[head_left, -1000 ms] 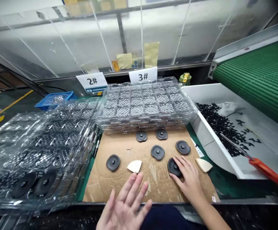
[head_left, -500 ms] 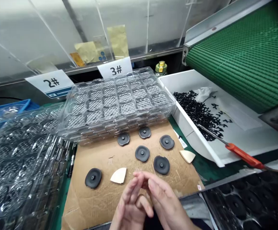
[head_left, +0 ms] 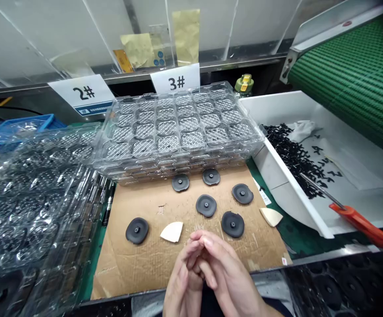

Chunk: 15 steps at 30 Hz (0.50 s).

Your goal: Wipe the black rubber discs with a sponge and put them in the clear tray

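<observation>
- Since the right hand [head_left: 230,276] has left a black disc [head_left: 232,224], handling seems paused.
- Lower centre: it meets the left hand [head_left: 182,284], both loosely cupped, empty-looking.

left grip [head_left: 183,284] + right grip [head_left: 226,275], apparently touching | six black discs [head_left: 206,205] on cardboard [head_left: 138,268]

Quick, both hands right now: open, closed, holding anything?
Bare left hand: open, loosely cupped against the right; no object visible in it.
Bare right hand: bent inward against the left; palm hidden, so whether it holds anything cannot be told.
</observation>
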Available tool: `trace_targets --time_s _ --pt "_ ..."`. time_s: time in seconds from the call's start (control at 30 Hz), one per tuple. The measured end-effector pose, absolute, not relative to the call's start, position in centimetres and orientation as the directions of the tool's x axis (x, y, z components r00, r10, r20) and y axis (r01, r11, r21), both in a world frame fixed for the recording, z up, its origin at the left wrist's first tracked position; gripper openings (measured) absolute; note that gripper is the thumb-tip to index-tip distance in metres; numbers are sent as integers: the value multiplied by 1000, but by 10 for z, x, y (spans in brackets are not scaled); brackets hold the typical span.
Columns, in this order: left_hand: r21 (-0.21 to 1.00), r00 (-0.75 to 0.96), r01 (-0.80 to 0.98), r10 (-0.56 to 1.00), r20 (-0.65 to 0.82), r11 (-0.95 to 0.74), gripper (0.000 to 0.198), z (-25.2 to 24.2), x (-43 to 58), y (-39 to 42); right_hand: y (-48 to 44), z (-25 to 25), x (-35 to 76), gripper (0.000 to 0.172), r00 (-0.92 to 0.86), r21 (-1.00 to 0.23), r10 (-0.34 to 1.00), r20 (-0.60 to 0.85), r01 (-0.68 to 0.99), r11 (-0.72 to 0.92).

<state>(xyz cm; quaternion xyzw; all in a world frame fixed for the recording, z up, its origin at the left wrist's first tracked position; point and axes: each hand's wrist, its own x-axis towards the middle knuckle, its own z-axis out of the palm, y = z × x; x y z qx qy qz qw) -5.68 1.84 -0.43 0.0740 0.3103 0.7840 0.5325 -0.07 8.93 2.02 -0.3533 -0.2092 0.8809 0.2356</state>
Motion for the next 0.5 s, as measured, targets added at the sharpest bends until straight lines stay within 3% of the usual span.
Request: trace_targets --time_s 0.23,0.5 --pt "585 -420 -777 883 -211 -230 31 -5 -60 13 84 20 -6 22 -622 -547 575 -532 -266 -794" --pt "507 -427 -820 874 -232 -266 32 -11 -62 0 83 19 -13 21 -707 -566 513 -488 -191 -802"
